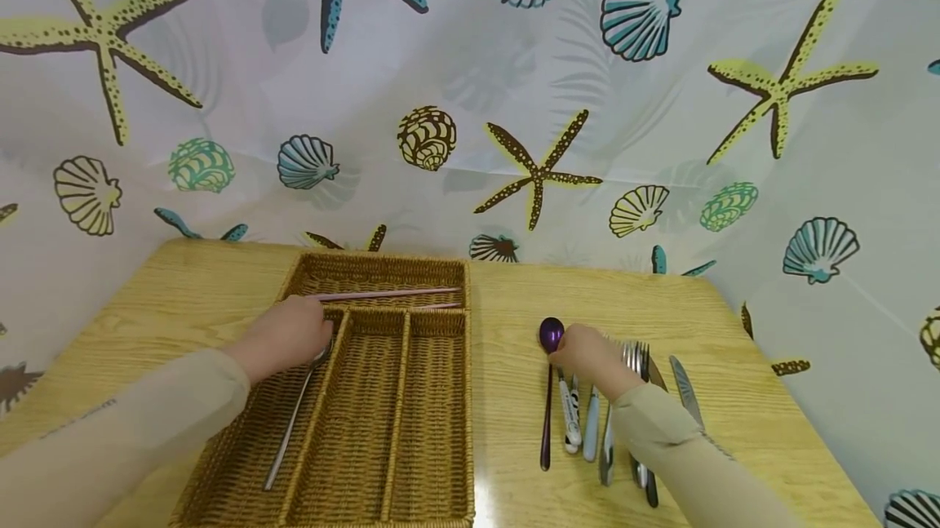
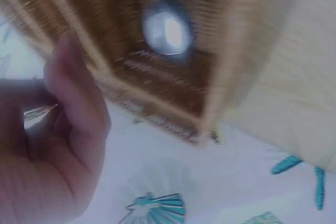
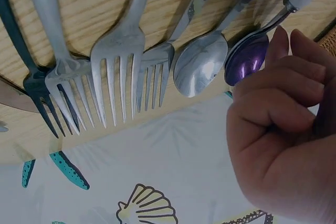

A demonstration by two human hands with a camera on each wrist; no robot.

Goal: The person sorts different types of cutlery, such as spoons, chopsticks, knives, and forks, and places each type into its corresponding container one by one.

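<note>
My left hand [image 1: 290, 336] is over the left compartment of a wicker cutlery tray [image 1: 470, 397], close to the bowl of a silver spoon [image 1: 290, 426] lying there. In the blurred left wrist view, its fingers are loosely bent beside that spoon's bowl [image 2: 168, 30], with nothing seen in them. On the right, my right hand [image 1: 591, 352] pinches a purple spoon [image 1: 551, 334] near its neck; the fingers partly hide the grip. The right wrist view shows the purple bowl [image 3: 247, 59] against the fingertips. Beside it lie a silver spoon [image 3: 202, 64] and several forks [image 3: 121, 51].
Pink chopsticks [image 1: 389, 294] lie in the tray's back compartment. Past the forks, a table knife [image 1: 685, 389] rests on the wooden table [image 1: 507, 299]. A seashell-print curtain [image 1: 411, 201] hangs behind and at the sides.
</note>
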